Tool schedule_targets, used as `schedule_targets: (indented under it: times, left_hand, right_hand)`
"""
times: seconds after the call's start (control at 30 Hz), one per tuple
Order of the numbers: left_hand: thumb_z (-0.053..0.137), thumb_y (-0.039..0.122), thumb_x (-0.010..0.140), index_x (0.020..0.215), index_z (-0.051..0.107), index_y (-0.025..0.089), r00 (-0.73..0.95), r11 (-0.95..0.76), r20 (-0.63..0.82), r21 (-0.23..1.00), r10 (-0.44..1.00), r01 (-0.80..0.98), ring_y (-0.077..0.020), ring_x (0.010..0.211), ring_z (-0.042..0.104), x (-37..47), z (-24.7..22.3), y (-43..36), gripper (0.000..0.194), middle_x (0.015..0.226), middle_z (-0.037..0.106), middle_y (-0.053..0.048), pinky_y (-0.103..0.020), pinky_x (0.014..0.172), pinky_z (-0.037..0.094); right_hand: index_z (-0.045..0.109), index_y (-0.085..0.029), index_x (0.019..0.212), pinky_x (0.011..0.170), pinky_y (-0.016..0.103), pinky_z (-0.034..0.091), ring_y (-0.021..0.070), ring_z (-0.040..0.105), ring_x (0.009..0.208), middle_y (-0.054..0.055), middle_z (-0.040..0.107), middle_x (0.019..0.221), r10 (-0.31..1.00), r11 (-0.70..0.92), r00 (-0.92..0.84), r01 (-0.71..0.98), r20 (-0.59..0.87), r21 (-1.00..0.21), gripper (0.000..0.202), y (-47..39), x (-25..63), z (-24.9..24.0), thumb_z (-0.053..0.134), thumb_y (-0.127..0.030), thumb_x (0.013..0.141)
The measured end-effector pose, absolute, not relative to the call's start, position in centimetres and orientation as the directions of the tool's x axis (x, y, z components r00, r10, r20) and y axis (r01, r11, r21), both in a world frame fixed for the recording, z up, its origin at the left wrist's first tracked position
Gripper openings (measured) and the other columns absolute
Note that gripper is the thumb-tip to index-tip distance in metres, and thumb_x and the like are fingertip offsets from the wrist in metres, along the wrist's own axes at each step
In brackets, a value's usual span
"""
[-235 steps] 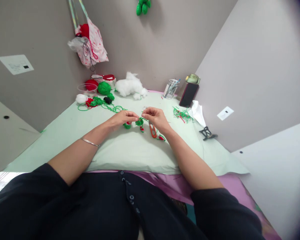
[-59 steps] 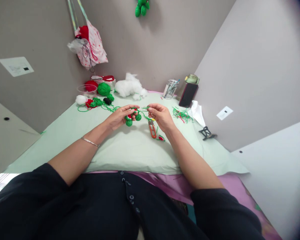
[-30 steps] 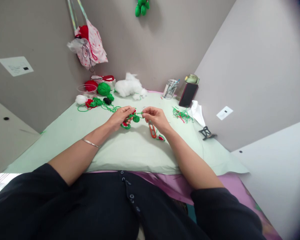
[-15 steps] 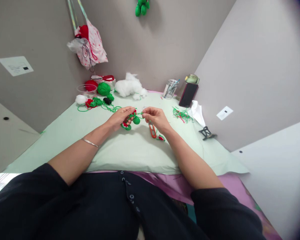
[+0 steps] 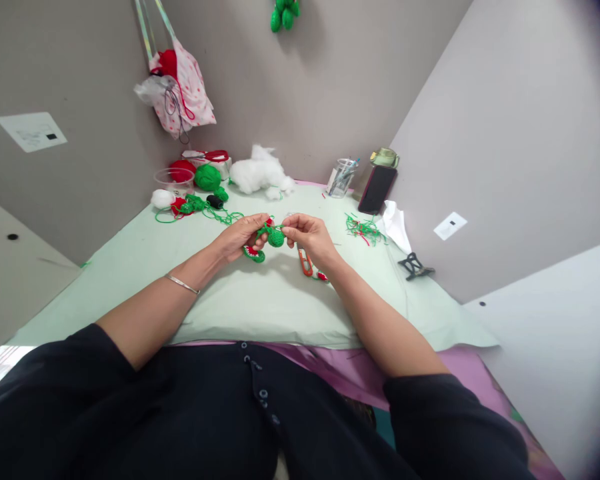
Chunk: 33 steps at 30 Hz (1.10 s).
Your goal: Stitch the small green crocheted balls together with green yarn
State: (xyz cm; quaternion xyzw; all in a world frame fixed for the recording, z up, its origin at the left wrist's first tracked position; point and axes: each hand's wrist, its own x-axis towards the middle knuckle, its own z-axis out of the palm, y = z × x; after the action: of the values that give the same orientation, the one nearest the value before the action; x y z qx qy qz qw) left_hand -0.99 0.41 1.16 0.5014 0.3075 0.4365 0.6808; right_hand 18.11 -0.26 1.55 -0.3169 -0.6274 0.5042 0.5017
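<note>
Over the middle of the pale green cloth (image 5: 275, 300), my left hand (image 5: 244, 237) pinches a green and red crocheted piece (image 5: 276, 237). A round green ball hangs from that piece between the hands, and a red, white and green part (image 5: 253, 253) dangles below my left fingers. My right hand (image 5: 307, 235) is closed with thumb and fingertips together at the green yarn beside the ball; any small tool there is too small to make out. Orange snips (image 5: 305, 261) lie under my right hand, with a small red and green piece (image 5: 322, 275) by my wrist.
Green and red yarn balls (image 5: 207, 178), white stuffing (image 5: 261, 172) and red-handled scissors (image 5: 215, 156) lie at the back. Farther right are a clear cup of tools (image 5: 342, 179), a phone (image 5: 377, 189), yarn scraps (image 5: 365, 229), white tissue (image 5: 395, 227) and a black stand (image 5: 416, 266).
My right hand has moved slightly left, closer to the crocheted piece. The green ball has shifted a little right and up, and the yarn span between the hands is shorter.
</note>
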Motion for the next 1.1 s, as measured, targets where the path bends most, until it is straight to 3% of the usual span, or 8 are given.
schedule_targets:
  times: [0.2, 0.3, 0.47, 0.7, 0.8, 0.9, 0.97, 1.1]
  left_hand:
    - [0.083, 0.051, 0.073, 0.073, 0.053, 0.016, 0.482, 0.129, 0.009, 0.959, 0.876, -0.252, -0.0048, 0.042, 0.04, -0.5, 0.3, 0.3, 0.046, 0.054, 0.05, 0.004, -0.016, 0.039, 0.029]
    - [0.079, 0.053, 0.077, 0.075, 0.056, 0.016, 0.463, 0.114, 0.028, 0.954, 0.886, -0.276, -0.0059, 0.046, 0.045, -0.5, 0.0, 0.4, 0.044, 0.059, 0.053, 0.003, -0.017, 0.043, 0.036]
    - [0.079, 0.051, 0.08, 0.083, 0.065, 0.015, 0.52, 0.103, 0.067, 0.951, 0.851, -0.291, -0.0145, 0.079, 0.066, 0.1, 0.3, -0.3, 0.038, 0.088, 0.07, -0.007, -0.024, 0.071, 0.053]
    - [0.08, 0.056, 0.077, 0.092, 0.072, 0.017, 0.618, 0.127, 0.083, 0.949, 0.782, -0.288, -0.0182, 0.094, 0.068, 4.4, 0.1, -2.7, 0.043, 0.095, 0.072, -0.011, -0.029, 0.086, 0.051]
    - [0.078, 0.055, 0.079, 0.099, 0.072, 0.016, 0.58, 0.088, 0.099, 0.954, 0.809, -0.286, -0.0179, 0.097, 0.066, 5.7, -0.2, -3.1, 0.044, 0.099, 0.072, -0.011, -0.027, 0.083, 0.05]
    - [0.076, 0.054, 0.081, 0.105, 0.071, 0.016, 0.549, 0.065, 0.075, 0.971, 0.833, -0.23, -0.0157, 0.086, 0.065, 6.4, -0.4, -3.4, 0.045, 0.094, 0.071, -0.009, -0.025, 0.074, 0.048]
    - [0.075, 0.056, 0.082, 0.103, 0.069, 0.015, 0.579, 0.079, 0.065, 0.972, 0.813, -0.22, -0.0157, 0.082, 0.065, 6.6, -0.5, -3.9, 0.047, 0.093, 0.07, -0.01, -0.026, 0.073, 0.048]
    - [0.073, 0.06, 0.082, 0.093, 0.065, 0.015, 0.645, 0.099, 0.075, 0.968, 0.761, -0.229, -0.0189, 0.093, 0.066, 7.0, -0.9, -4.6, 0.047, 0.1, 0.071, -0.012, -0.033, 0.088, 0.049]
  right_hand:
    - [0.069, -0.018, 0.08, 0.055, 0.026, 0.046, 0.01, 0.054, 0.056, -0.002, 0.064, 0.065, 0.889, 0.276, -0.344, -0.124, 0.302, -0.953, 0.034, -0.2, 17.7, 1.1, 0.087, -0.045, 0.067]
    - [0.069, -0.018, 0.082, 0.062, 0.025, 0.05, 0.011, 0.059, 0.064, 0.0, 0.067, 0.072, 0.895, 0.233, -0.359, -0.132, 0.266, -0.963, 0.037, 0.2, 17.8, 1.1, 0.088, -0.046, 0.066]
    - [0.068, -0.023, 0.092, 0.075, 0.025, 0.056, 0.0136, 0.065, 0.084, 0.003, 0.071, 0.094, 0.975, 0.09, -0.157, -0.369, 0.158, -0.925, 0.041, 1.5, 18.7, 1.6, 0.076, -0.06, 0.076]
    - [0.063, -0.021, 0.085, 0.073, 0.024, 0.06, 0.0131, 0.061, 0.073, 0.005, 0.065, 0.082, 0.999, 0.031, 0.048, -0.605, 0.002, -0.796, 0.043, 3.9, 21.0, 0.8, 0.061, -0.064, 0.086]
    - [0.063, -0.02, 0.086, 0.072, 0.025, 0.06, 0.0136, 0.061, 0.072, 0.006, 0.066, 0.082, 0.995, 0.039, 0.094, -0.669, -0.032, -0.743, 0.043, 4.3, 21.8, 0.7, 0.055, -0.061, 0.091]
    - [0.064, -0.019, 0.087, 0.067, 0.027, 0.061, 0.0144, 0.061, 0.069, 0.006, 0.065, 0.077, 0.991, 0.053, 0.123, -0.707, -0.049, -0.706, 0.04, 4.2, 22.1, 1.0, 0.053, -0.057, 0.094]
    - [0.063, -0.019, 0.088, 0.064, 0.026, 0.06, 0.0139, 0.06, 0.067, 0.005, 0.065, 0.075, 0.99, 0.055, 0.127, -0.735, -0.058, -0.676, 0.039, 4.0, 22.1, 1.3, 0.05, -0.055, 0.096]
    - [0.062, -0.016, 0.09, 0.06, 0.02, 0.057, 0.0106, 0.059, 0.063, 0.004, 0.065, 0.073, 0.99, 0.026, 0.099, -0.82, -0.096, -0.571, 0.041, 3.3, 21.8, 2.1, 0.042, -0.05, 0.101]
